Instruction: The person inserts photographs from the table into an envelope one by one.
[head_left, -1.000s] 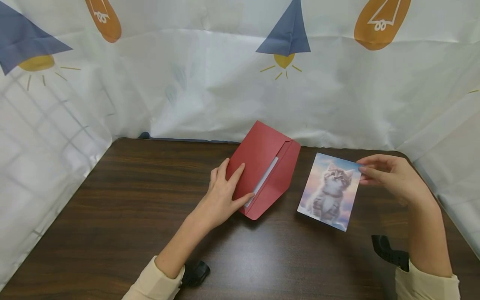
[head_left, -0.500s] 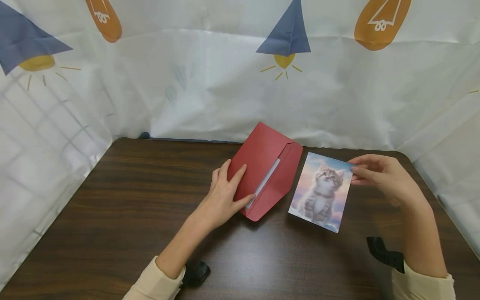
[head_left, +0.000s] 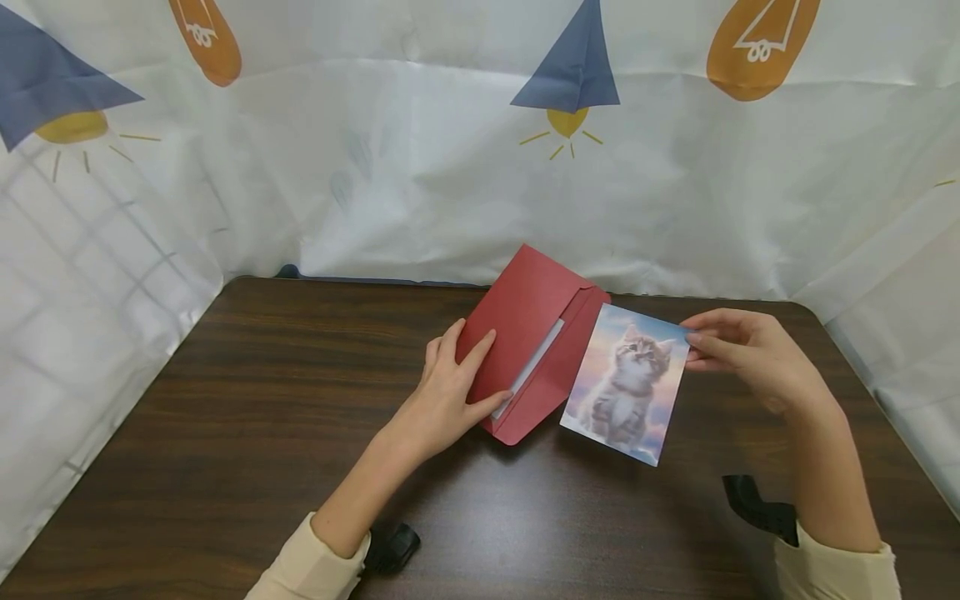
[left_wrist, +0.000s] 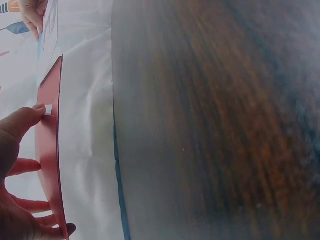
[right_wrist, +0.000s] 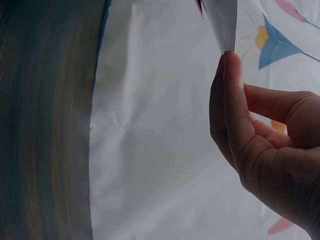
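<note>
A red envelope with its flap unfolded is in my left hand. In the left wrist view the thumb and spread fingers lie against its face, and a fingertip shows past its lower edge. A white strip of paper shows in the envelope's mouth, by the thumb. My right hand pinches the upper right corner of a card printed with a kitten. That card overlaps the edge of the red flap in the head view. The right wrist view shows only a pale corner of the card between thumb and fingers.
Both hands are over a dark wood-grain table. A white curtain with printed lamps hangs along the table's back edge and both sides. Black straps sit at the wrists beside cream sleeves.
My right hand has carried the kitten card leftward, from apart to overlapping the envelope's flap. The envelope has shifted slightly right; my left hand keeps its hold.
</note>
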